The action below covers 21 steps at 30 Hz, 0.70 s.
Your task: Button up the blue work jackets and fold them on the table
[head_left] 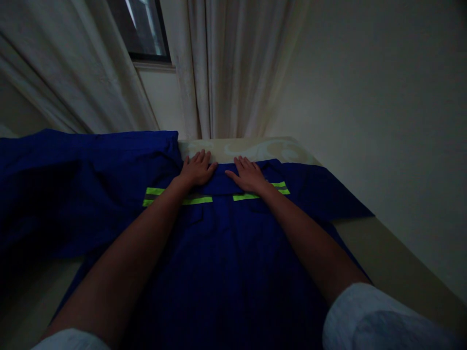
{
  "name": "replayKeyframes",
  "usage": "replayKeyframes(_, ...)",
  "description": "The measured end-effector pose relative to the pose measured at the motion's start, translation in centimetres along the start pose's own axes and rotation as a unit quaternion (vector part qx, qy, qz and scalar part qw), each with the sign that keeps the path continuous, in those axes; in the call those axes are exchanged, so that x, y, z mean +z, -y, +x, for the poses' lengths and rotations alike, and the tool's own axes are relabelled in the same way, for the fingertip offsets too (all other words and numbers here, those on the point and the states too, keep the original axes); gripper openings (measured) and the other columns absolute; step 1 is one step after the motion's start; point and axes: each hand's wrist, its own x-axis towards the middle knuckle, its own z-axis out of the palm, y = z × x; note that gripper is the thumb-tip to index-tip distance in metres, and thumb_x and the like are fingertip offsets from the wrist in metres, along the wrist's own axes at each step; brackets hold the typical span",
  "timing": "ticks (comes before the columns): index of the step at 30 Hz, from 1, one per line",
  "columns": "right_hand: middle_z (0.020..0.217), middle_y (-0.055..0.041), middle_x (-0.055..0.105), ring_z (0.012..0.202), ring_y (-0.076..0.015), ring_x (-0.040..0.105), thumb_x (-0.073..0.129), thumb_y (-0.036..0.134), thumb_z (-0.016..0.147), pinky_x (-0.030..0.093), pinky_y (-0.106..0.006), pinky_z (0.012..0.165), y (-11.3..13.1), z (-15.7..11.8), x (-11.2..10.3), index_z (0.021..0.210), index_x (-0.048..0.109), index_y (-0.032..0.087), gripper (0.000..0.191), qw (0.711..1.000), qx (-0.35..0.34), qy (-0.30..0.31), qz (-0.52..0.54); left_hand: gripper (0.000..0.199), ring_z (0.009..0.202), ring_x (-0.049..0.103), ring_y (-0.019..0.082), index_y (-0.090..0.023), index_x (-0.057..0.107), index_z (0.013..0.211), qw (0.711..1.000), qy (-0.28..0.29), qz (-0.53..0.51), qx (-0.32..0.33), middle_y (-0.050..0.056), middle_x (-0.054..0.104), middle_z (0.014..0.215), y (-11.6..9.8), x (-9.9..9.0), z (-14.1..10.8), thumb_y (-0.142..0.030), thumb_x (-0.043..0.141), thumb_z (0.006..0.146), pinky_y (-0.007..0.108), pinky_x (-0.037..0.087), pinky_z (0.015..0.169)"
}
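A dark blue work jacket [226,243] with yellow-green reflective strips lies spread on a pale patterned surface, its collar end away from me. My left hand [197,170] rests palm down near the left of the collar, fingers spread out. On the collar's right side, my right hand [248,175] lies flat in the same way. Neither hand grips the cloth. Parts of the reflective strips [199,200] are covered by my forearms. One sleeve [328,194] stretches out to the right.
More blue clothing [87,189] lies to the left, reaching the jacket's left side. Bare pale surface [394,257] shows at the right, beside a plain wall [383,97]. Light curtains [233,73] hang at the far edge, with a dark window [142,29] between them.
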Motion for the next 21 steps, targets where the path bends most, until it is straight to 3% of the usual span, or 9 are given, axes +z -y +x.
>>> replayKeyframes(3,0.173,-0.0168,0.022,0.160,-0.0326,0.021,0.017,0.081,0.100,0.017,-0.052,0.129,0.0,-0.5,0.2,0.166,0.027,0.011,0.097,0.999,0.016,0.029,-0.006,0.076,0.161,0.020,0.032,-0.016,0.022,0.168,1.000,-0.001,0.002,0.006,0.014,0.018,0.175,0.7,-0.2,-0.2,-0.058,0.014,0.106,0.057,0.019,0.128)
replayKeyframes(6,0.173,-0.0183,0.022,0.161,-0.0314,0.018,0.013,0.083,0.098,0.014,-0.049,0.130,-0.5,-0.5,-0.1,0.166,0.025,0.008,0.102,0.999,0.030,-0.011,-0.016,0.072,0.161,0.022,0.032,-0.014,0.031,0.166,0.997,-0.060,0.038,0.005,0.015,0.024,0.173,0.8,-0.7,-1.3,-0.053,0.018,0.106,0.056,0.012,0.129)
replayKeyframes(9,0.173,-0.0212,0.017,0.162,-0.0325,0.011,0.011,0.085,0.096,0.008,-0.049,0.130,-1.9,-0.2,-0.4,0.166,0.021,0.003,0.108,0.994,0.091,-0.045,-0.036,0.075,0.160,0.020,0.038,-0.007,0.042,0.160,0.990,-0.117,0.074,-0.043,0.022,0.028,0.171,1.6,-0.9,-2.7,-0.054,0.026,0.104,0.058,0.005,0.129)
replayKeyframes(11,0.173,-0.0227,0.016,0.162,-0.0335,0.010,0.011,0.087,0.095,0.007,-0.049,0.130,-2.9,-0.2,-0.3,0.166,0.021,0.001,0.112,0.990,0.132,-0.029,-0.039,0.079,0.160,0.018,0.039,-0.002,0.043,0.158,0.985,-0.136,0.076,-0.071,0.025,0.027,0.170,2.4,-0.9,-3.6,-0.056,0.028,0.102,0.056,0.006,0.129)
replayKeyframes(16,0.173,-0.0223,0.017,0.162,-0.0330,0.012,0.020,0.088,0.094,0.009,-0.048,0.130,-4.0,-0.2,0.3,0.166,0.022,0.003,0.112,0.990,0.139,-0.015,-0.020,0.079,0.160,0.021,0.040,-0.001,0.041,0.159,0.986,-0.118,0.090,-0.080,0.026,0.031,0.168,2.5,-0.6,-6.2,-0.055,0.027,0.103,0.055,0.011,0.128)
replayKeyframes(21,0.172,-0.0240,0.020,0.161,-0.0317,0.017,0.036,0.072,0.102,0.011,-0.051,0.129,-2.8,-0.9,-1.6,0.166,0.022,0.003,0.095,0.991,0.094,-0.095,0.006,0.074,0.160,0.024,0.034,-0.004,0.035,0.162,0.991,-0.064,0.113,-0.010,0.023,0.033,0.168,0.8,-1.6,-10.2,-0.051,0.025,0.106,0.051,0.016,0.129)
